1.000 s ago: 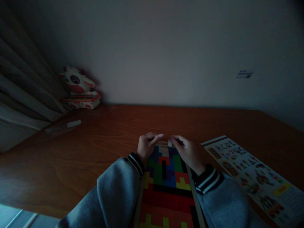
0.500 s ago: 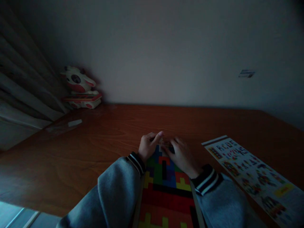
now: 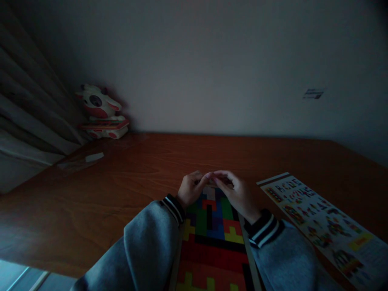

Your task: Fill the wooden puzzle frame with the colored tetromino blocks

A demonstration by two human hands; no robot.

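As your left hand and right hand meet at the fingertips above the far end of the tray, delicate two-handed finger work looks to be the step in hand! Both are curled into pinches (whether anything small sits between them, I can't tell). The coloured blocks lie flat in the tray, between your forearms; the next move seems to call for a light, precise touch.

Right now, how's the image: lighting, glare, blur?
Head view: dim overall, with a faint sheen on the table at front left; head view: colours on the block puzzle stay distinct; head view: fingertips of the left hand and right hand too murky to show what's between; head view: small print on the sheet unreadable.
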